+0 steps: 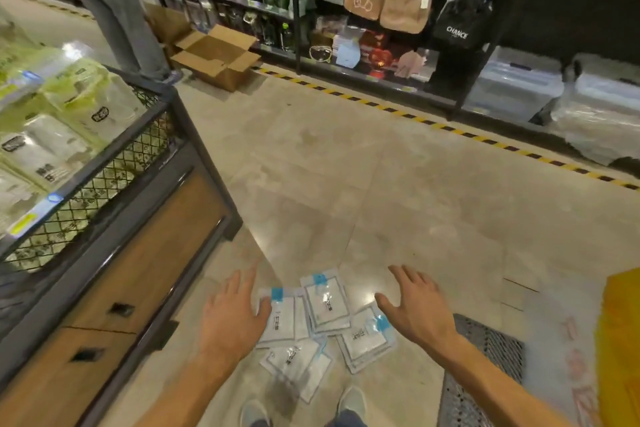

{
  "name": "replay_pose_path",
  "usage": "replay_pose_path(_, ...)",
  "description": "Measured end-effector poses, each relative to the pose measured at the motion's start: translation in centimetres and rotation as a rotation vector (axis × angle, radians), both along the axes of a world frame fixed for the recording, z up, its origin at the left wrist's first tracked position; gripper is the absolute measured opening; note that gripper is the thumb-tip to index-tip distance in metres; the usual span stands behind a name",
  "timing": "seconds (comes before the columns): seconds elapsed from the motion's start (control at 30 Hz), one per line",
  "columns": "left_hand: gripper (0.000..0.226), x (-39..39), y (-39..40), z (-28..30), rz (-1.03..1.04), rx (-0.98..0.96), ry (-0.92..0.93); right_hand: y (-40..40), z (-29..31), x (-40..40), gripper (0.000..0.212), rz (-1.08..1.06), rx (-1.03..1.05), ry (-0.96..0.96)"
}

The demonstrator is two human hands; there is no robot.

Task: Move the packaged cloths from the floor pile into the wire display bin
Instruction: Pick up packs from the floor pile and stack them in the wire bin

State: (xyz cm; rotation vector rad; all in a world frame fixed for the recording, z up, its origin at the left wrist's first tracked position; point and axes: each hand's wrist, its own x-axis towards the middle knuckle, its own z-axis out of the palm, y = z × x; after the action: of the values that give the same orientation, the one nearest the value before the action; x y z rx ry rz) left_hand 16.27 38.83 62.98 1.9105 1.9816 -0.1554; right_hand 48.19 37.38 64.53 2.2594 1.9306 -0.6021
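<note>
Several flat packaged cloths [325, 308], white with blue tabs, lie in a loose pile on the tiled floor in front of my feet. My left hand [235, 312] hovers over the pile's left edge, fingers spread and holding nothing. To the right of the pile my right hand [415, 305] hangs with its fingers spread too, also holding nothing. The wire display bin [114, 163] stands at the left, raised on a wooden cabinet, and holds several green and white packages.
The bin's cabinet [131, 274] has dark drawers facing the aisle. An open cardboard box [218, 55] sits on the floor further back. Shelves with bags and bottles [381, 10] line the far side behind a yellow-black floor stripe. A grey mat [485, 374] and yellow object [620, 340] lie at the right.
</note>
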Motion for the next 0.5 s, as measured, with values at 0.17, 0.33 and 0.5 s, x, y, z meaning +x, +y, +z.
replay_pose_path(0.17,0.072,-1.6,3.0,-11.0,0.040,-0.142,0.021,2.6,-9.8,-1.1,0.079,-0.032,-0.051,-0.009)
replay_pose_path(0.33,0.071,-2.4,6.7,-24.1,0.050,-0.196,0.050,6.1,-22.6,-2.8,0.096,-0.047,-0.101,-0.027)
replay_pose_path(0.5,0.069,-3.6,8.3,-39.3,0.052,-0.233,0.088,9.4,-38.0,-4.4,0.074,-0.025,-0.149,-0.020)
